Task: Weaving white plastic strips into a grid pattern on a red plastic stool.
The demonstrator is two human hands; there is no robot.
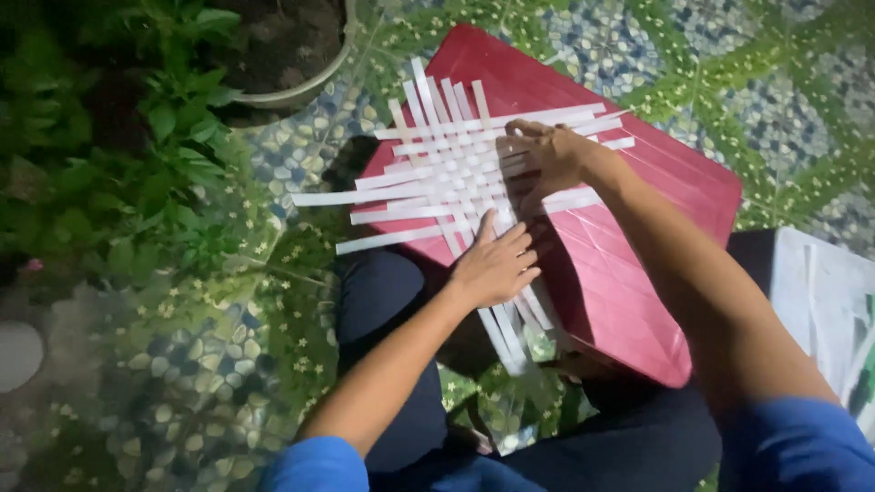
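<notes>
Head view, red board on lap, patterned tile floor, both hands flat, unclenched, left hand, right hand, on woven white strips

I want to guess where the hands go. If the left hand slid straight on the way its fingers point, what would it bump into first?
The left hand lies on the woven white strips, fingers pointing up and right. Straight on, it would probably meet the right hand, which presses the same strips on the red board.

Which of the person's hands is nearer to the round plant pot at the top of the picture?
The left hand, though not by much. It lies below and right of the pot; the right hand rests farther right on the woven white strips.
</notes>
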